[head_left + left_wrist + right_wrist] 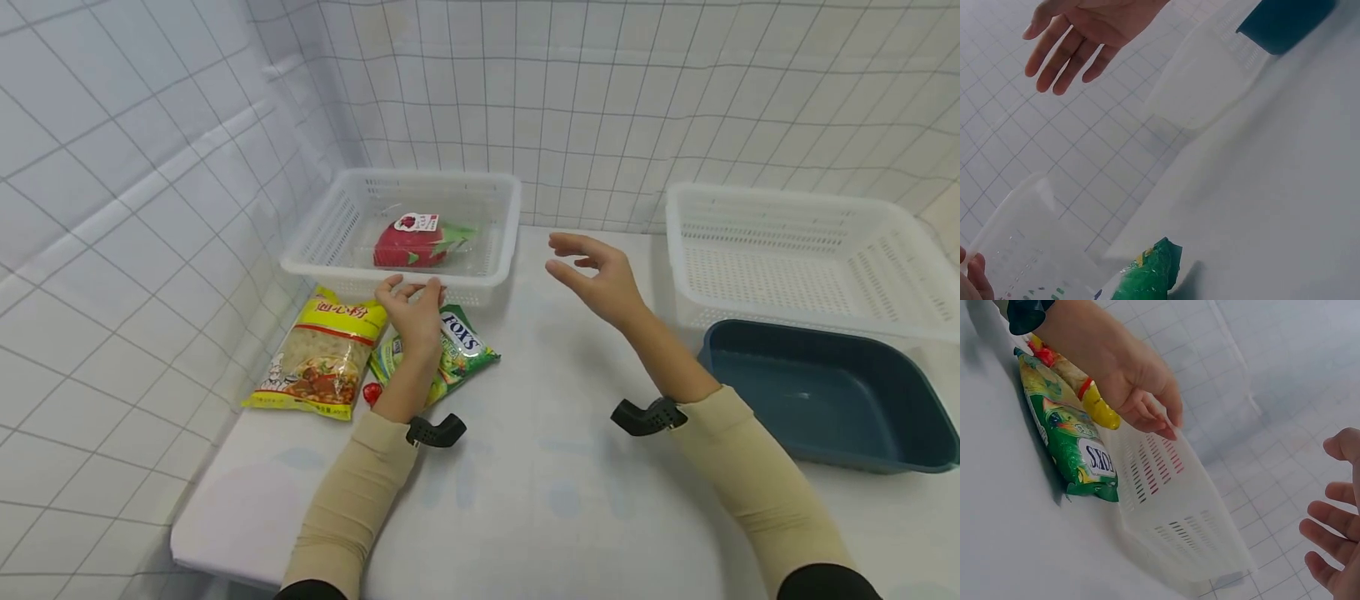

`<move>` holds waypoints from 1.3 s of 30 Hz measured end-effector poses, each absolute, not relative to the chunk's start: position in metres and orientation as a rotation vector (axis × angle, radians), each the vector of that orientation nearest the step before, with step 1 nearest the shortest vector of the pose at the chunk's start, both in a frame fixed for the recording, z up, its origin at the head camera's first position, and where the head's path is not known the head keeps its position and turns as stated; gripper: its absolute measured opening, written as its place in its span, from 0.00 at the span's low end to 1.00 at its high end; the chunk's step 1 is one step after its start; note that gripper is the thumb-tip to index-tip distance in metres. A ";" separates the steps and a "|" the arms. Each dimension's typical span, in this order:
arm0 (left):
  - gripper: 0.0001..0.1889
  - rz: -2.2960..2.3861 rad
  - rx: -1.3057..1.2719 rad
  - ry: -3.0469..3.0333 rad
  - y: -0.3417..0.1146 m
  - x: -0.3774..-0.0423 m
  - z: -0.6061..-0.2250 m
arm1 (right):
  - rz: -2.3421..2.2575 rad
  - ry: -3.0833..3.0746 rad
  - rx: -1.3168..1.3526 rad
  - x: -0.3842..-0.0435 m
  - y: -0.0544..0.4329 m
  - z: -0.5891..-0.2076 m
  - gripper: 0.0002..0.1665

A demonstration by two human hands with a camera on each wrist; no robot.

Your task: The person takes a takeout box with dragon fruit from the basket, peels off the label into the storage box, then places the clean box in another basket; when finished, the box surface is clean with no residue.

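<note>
White basket (507, 232), dragon fruit (408, 247) inside, left hand (417, 318) gripping rim (333, 271), right hand (603, 285) relaxed midair

The green bag (459, 360) reads "FOX'S", the yellow bag (324, 354) "通心粉".

The left basket (480, 282) and right basket (780, 267) are translucent white; the basin (810, 392) is dark teal. Dragon fruit (405, 247) shows crimson with green tips. One bag (322, 354) is yellow with red lettering, the Fox's bag (463, 354) green with dark letters on white. Sleeves (352, 492) are beige; the white backdrop (600, 108) carries a dark grid; the white tabletop (540, 525) has faint, seemingly bluish blotches.
</note>
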State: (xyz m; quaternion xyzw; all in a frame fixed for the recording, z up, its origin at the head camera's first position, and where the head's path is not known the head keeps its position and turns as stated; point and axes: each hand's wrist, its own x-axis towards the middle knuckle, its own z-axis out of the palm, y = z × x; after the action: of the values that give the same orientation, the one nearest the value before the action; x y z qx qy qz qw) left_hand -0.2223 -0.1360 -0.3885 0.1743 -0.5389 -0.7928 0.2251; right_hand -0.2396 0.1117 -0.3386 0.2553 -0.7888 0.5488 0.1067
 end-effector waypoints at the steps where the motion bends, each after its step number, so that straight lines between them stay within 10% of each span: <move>1: 0.30 -2.193 0.483 -1.478 -0.137 -0.223 -0.389 | 1.619 -2.343 0.745 -0.243 0.108 -0.337 0.23; 39: 0.28 -2.224 0.428 -1.417 -0.134 -0.226 -0.393 | 1.911 -2.800 -0.044 -0.312 -0.022 -0.316 0.42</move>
State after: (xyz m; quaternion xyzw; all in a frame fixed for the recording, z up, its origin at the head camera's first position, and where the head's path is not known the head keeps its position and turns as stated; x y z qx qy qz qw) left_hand -0.2263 -0.1336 -0.3926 0.1557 -0.5157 -0.8097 0.2328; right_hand -0.3121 -0.0219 -0.3158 -0.0129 -0.8195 0.5594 -0.1240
